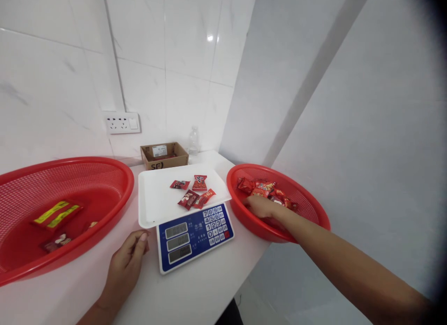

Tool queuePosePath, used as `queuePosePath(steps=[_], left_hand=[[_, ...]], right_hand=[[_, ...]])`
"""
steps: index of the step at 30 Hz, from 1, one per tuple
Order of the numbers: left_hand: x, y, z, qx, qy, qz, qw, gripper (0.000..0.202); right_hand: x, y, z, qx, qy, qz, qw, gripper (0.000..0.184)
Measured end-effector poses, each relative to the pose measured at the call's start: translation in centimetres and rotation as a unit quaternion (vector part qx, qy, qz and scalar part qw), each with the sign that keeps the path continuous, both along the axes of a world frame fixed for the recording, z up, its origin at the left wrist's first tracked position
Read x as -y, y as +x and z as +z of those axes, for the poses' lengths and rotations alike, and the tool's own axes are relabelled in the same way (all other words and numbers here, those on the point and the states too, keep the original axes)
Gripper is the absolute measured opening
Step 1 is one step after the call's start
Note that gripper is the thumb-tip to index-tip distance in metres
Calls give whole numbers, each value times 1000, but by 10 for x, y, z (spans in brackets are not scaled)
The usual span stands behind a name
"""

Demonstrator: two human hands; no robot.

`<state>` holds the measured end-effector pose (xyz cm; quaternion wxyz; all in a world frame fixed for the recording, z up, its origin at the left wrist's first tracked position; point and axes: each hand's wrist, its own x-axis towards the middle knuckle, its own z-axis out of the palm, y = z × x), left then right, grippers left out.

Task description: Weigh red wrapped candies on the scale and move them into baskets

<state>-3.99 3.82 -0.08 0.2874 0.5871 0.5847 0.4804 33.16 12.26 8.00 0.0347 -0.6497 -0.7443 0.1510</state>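
My left hand [126, 257] rests on the table left of the blue-and-white digital scale [195, 260], fingers curled in and thumb pressed to them, nothing visible in it. My right hand [259, 206] reaches down into the right red basket [316, 218]. Its fingertips are hidden among the wrapped snack packets [261, 185], so I cannot tell whether it grips one. On the white weighing tray [153, 190] lie several small packets: a dark red one [188, 199], a bright red one [199, 182] and others close by. The scale's displays are lit too faintly to read surely.
At the left stands a larger red basket [118, 194] holding a red-and-yellow packet [57, 214] and a few small packets [57, 242]. Behind the tray are a cardboard box [164, 163] and a clear bottle [193, 139]. Walls close off the back and right.
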Motion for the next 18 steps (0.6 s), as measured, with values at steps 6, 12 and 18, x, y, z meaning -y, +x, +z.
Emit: queuePosePath(steps=[6,12,18], left_hand=[[-1,-1,-2,-5,0,3,1000,35],[0,1,2,-15,-2,3,1000,35],[0,2,1,-14,-7,-1,1000,35]], right_hand=[[-11,17,31,-29,35,-68,997,38],[8,45,28,20,-71,-111,991,12],[22,48,8,-59,-116,-124,984,5]])
